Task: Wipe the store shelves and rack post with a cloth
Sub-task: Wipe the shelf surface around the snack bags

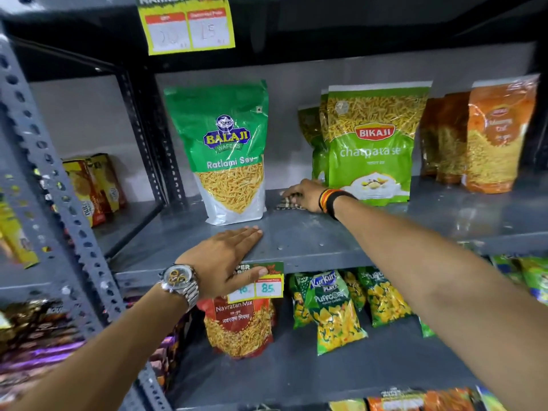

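A grey metal shelf [311,241] runs across the middle of the head view. My right hand [305,194] presses a dark checked cloth [289,204] flat on the shelf, deep between two snack bags. Most of the cloth is hidden under the fingers. My left hand [228,256] lies flat on the shelf's front edge, fingers together on top and thumb down over the price tag [261,284]. A perforated grey rack post [53,188] slants down the left side. A second, darker post [148,137] stands behind the shelf at left.
A green and white Ratlami Sev bag [228,155] stands left of the cloth, a green Bikaji bag [370,143] right of it, orange bags [498,134] further right. Snack packets [335,310] fill the shelf below. Biscuit boxes [92,188] sit in the left bay.
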### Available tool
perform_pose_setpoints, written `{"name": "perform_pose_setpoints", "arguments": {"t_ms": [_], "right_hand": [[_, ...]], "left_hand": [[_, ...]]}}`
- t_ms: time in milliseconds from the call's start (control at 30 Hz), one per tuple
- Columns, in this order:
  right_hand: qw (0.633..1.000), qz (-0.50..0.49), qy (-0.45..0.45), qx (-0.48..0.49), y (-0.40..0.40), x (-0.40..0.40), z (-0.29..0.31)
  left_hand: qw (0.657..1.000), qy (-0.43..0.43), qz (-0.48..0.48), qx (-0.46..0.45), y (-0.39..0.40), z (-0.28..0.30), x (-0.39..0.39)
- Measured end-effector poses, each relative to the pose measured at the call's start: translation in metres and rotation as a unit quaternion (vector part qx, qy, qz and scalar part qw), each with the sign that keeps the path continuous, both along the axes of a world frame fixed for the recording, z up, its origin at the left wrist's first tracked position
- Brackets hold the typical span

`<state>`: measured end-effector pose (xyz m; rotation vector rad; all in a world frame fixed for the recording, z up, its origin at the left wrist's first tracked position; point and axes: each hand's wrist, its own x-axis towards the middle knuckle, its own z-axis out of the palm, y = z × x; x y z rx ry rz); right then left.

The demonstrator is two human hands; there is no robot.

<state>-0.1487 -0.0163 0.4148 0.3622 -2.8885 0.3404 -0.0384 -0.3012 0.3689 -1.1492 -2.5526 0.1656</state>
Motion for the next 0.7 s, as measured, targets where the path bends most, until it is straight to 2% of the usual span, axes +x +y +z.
{"name": "perform_pose_setpoints", "arguments": {"t_ms": [200,333,433,567,633,700], "right_hand": [[0.998,0.051,-0.024,-0.032,0.032,0.104,-0.003],[0.988,0.076,-0.127,-0.034,0.048,0.183,0.023],[0.994,0.051,-0.077,-0.055,0.043,0.16,0.037],[0.999,0.011,-0.017,-0.029,0.014,0.102,0.004],[1.0,-0.015,0.002,-0.015,0.001,0.102,-0.006],[1.0,0.006,0.009,-0.01,-0.002,0.126,-0.009]], "left_hand": [[1.0,-0.006,0.001,-0.002,0.001,0.002,0.004],[1.0,-0.006,0.003,0.016,0.001,0.002,0.004],[1.0,-0.002,-0.001,0.019,0.001,0.002,0.006],[1.0,-0.001,-0.009,0.027,-0.001,0.001,0.008],[1.0,-0.002,-0.007,0.026,-0.001,0.001,0.008],[1.0,-0.004,-0.006,0.025,-0.001,0.0,0.007]]}}
